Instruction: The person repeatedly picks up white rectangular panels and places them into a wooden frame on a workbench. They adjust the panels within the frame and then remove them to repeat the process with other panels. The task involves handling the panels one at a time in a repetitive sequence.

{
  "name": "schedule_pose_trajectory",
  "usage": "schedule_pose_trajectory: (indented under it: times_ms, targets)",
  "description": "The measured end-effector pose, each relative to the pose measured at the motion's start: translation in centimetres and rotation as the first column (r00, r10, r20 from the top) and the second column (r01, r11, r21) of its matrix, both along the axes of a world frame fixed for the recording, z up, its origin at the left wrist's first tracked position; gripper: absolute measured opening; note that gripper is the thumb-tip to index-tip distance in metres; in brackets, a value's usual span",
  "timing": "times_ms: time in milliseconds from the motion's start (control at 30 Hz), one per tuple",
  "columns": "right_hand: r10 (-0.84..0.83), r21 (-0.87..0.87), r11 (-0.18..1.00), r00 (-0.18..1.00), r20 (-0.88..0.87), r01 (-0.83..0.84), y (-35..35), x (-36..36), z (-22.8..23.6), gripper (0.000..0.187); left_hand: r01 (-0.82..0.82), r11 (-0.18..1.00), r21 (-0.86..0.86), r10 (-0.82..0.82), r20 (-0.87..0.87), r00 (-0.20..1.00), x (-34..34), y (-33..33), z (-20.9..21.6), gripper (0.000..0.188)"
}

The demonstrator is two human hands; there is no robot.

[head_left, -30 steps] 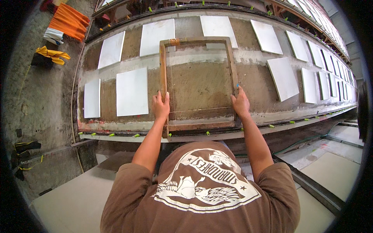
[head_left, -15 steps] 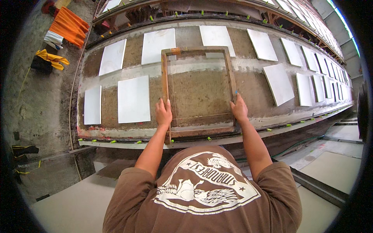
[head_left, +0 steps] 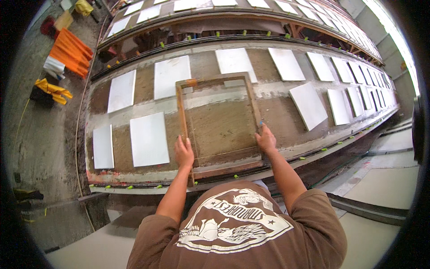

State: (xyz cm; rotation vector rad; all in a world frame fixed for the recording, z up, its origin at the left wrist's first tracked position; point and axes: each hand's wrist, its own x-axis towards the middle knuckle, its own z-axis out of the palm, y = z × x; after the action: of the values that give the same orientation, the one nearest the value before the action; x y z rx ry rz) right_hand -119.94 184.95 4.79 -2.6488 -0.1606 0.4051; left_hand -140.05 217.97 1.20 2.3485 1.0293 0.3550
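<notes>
A wooden screen-printing frame (head_left: 254, 101) with see-through mesh extends over the near part of a long, stained table (head_left: 277, 134). My left hand (head_left: 184, 153) is closed on its left rail, fingers pointing away from me. On the opposite rail my right hand (head_left: 266, 138) grips the wood, with a small blue spot beside its fingertips. Orange tape (head_left: 191, 82) marks the far left corner. Through the far end of the mesh, the near edges of white panels show. Whether the frame rests on the table or hovers just above it, I cannot tell.
Flat white panels lie in two rows, one (head_left: 149, 140) left of the frame and a tilted one (head_left: 308, 106) to its right. Green clips (head_left: 235, 176) line the table's near rail. A second panel-covered table runs behind. Orange cloth (head_left: 71, 53) lies at the left.
My view has tilted up and shifted slightly, so more of the far table shows. Both hands keep their hold on the frame, which stays at nearly the same place over the table.
</notes>
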Motion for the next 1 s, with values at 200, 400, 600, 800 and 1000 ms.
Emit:
schedule_pose_trajectory:
  times_ms: [200, 400, 600, 800, 1000]
  targets:
    - [-0.138, 0.127, 0.98, 0.983, -0.125, 0.154, -1.4, 1.4, 2.3, 0.067, -0.024, 0.988, 0.153, 0.046, -0.139, 0.989, -0.3, 0.0, 1.1, 0.059]
    - [-0.68, 0.096, 0.712, 0.648, 0.344, 0.696, -11.8, 9.2, -0.5, 0.076, -0.06, 0.914, 0.402, 0.113, -0.109, 0.988, 3.8, -4.7, 3.9, 0.056]
    - [-0.969, 0.023, 0.245, 0.244, 0.023, 0.969, -20.2, 14.8, -3.1, 0.098, 0.322, 0.907, 0.27, -0.325, -0.036, 0.945, 12.2, -14.4, 5.3, 0.053]
    - [-0.947, 0.055, 0.267, 0.273, -0.172, 0.962, -21.9, 15.8, -3.8, 0.092, 0.649, 0.741, 0.173, -0.654, -0.035, 0.756, 16.1, -22.5, 5.1, 0.046]
    - [-0.928, 0.497, 0.064, 0.235, -0.29, 0.865, -23.9, 16.0, -6.7, 0.065, 0.6, 0.794, 0.097, -0.606, 0.058, 0.793, 16.3, -24.6, 5.4, 0.047]
